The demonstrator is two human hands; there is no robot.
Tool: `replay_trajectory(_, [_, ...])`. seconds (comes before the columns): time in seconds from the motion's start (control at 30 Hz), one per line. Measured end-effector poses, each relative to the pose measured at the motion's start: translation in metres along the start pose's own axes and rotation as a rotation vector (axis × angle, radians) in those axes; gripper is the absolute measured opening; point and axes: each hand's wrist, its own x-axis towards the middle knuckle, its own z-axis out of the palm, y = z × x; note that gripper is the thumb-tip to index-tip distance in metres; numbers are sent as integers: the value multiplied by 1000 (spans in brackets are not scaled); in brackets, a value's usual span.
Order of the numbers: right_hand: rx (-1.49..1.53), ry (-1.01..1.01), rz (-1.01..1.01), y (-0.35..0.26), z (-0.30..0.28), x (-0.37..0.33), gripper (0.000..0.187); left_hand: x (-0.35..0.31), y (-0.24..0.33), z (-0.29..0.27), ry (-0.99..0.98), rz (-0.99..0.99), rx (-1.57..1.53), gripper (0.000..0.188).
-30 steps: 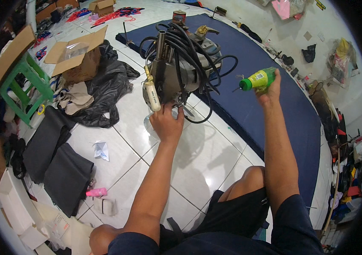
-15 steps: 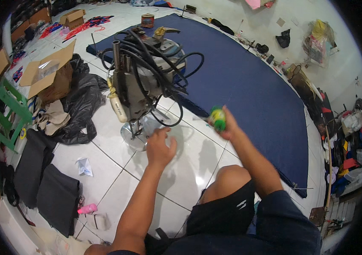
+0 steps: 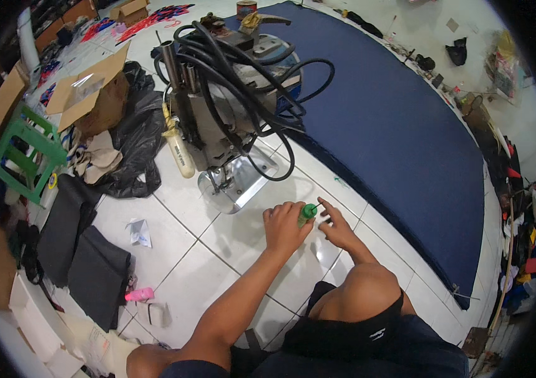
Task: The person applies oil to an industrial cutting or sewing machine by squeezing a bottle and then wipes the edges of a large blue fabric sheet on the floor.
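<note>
My left hand (image 3: 285, 228) is closed around a small green bottle (image 3: 307, 214), its cap end toward my right hand. From its top a thin dark spout points to the right. My right hand (image 3: 338, 228) is beside it, index finger stretched to the spout's tip and thumb apart from it. Just beyond my hands stands a fabric cutting machine (image 3: 211, 126) with a shiny metal base plate (image 3: 252, 183) on the tiles. A cream handle (image 3: 180, 154) hangs at its left side, and a bundle of black cable (image 3: 233, 82) is looped over it.
A thick dark blue fabric stack (image 3: 381, 120) covers the floor at the right. To the left are a green stool (image 3: 28, 148), an open cardboard box (image 3: 95, 94), a black plastic bag (image 3: 139, 135) and dark folded cloth (image 3: 98, 271). A crumpled paper (image 3: 139, 232) lies nearer.
The bottle has gone from my right hand to my left. My left hand has moved right, away from the machine's base; my right hand has come down and nearer, its fingers at the spout.
</note>
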Motion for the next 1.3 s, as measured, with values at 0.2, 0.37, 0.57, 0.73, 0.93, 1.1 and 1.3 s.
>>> replay_trajectory(0.2, [-158, 107, -249, 21, 38, -2, 71, -2, 0, 2, -38, 16, -113, 48])
replay_trajectory(0.37, [-112, 165, -250, 15, 43, 13, 63, -3, -37, -33, 100, 38, -306, 45])
replay_trajectory(0.57, [-100, 237, -219, 17, 33, 19, 71, 11, -96, -114, 700, -271, -210, 39])
replay_trajectory(0.73, [-343, -17, 296, 9, -16, -23, 52, 38, -106, -166, 650, -291, -357, 80])
replay_trajectory(0.93, [-303, -170, -100, -188, -74, -59, 30, 56, -120, -187, 459, -133, -269, 90])
replay_trajectory(1.1, [-423, -291, -436, -300, -12, -23, 36, 56, -117, -195, 471, -138, -263, 86])
replay_trajectory(1.3, [-342, -75, -203, -234, 76, 51, 73, 76, -110, -185, 458, -151, -280, 76])
